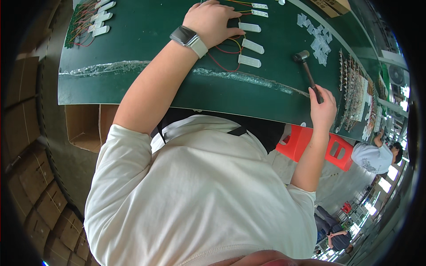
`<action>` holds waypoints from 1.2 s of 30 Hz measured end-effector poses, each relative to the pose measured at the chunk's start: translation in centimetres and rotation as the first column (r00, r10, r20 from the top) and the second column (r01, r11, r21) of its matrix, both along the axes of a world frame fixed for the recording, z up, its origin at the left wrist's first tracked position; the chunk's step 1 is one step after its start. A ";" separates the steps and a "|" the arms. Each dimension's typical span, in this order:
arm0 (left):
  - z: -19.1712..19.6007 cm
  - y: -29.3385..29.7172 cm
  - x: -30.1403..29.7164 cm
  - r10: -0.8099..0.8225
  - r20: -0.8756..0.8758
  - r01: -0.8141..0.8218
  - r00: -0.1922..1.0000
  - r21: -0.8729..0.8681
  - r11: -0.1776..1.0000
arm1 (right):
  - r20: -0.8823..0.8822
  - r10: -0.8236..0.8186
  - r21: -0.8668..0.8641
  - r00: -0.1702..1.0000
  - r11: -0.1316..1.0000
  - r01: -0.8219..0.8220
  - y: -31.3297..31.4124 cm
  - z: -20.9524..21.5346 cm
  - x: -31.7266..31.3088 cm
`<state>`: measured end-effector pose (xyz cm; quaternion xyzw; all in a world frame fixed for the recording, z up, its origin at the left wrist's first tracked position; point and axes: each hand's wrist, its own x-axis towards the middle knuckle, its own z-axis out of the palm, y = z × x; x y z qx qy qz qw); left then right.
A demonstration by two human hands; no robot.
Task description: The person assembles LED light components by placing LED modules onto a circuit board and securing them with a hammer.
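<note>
My left hand (211,21), with a watch (187,39) on its wrist, lies at the far side of the green table. Its thumb and forefinger are spread beside a column of small white plastic cases (253,46) with red and yellow wires (227,52). Two flat white pieces (260,13) with wires lie just beyond them. The other fingertips are partly cut off by the upper edge. My right hand (324,106) is closed around the dark handle of a small hammer (306,66). The hammer's head rests on or just over the table, near a pile of translucent plastic pieces (320,42).
More wired white cases (102,30) lie at the table's (106,91) far left. Rows of wired parts (353,88) cover the right end. A red stool (296,144) and an open cardboard box (84,126) stand below the near edge. A co-worker (372,157) is at right.
</note>
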<state>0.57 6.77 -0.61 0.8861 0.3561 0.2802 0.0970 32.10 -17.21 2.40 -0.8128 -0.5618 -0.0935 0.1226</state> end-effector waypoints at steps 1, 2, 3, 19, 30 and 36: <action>-0.3 0.0 -0.1 0.044 -0.097 -0.052 0.994 -0.074 0.996 | -0.079 -0.068 -0.078 0.995 0.995 0.062 0.1 0.6 -0.2; -0.3 -0.1 -0.2 0.081 -0.193 -0.110 0.978 -0.144 0.983 | -0.074 -0.076 -0.069 0.994 0.995 0.071 0.3 0.9 0.1; 0.5 -0.5 -0.6 0.070 -0.233 -0.087 0.970 -0.062 0.994 | -0.059 -0.036 -0.019 0.998 0.999 0.034 0.8 1.1 0.5; 1.6 -3.6 -8.3 0.066 -0.419 -0.034 0.905 0.083 0.996 | -0.154 0.229 0.040 0.961 0.974 -0.225 27.5 1.3 -6.0; 1.7 0.9 -4.3 0.184 -0.297 -0.234 0.937 -0.142 0.962 | -0.330 0.164 0.023 0.930 0.986 -0.166 30.2 1.0 -2.8; 2.1 0.7 -2.5 0.142 -0.092 -0.161 0.986 -0.246 0.956 | -0.463 0.373 0.089 0.804 0.922 -0.377 24.8 2.6 -6.5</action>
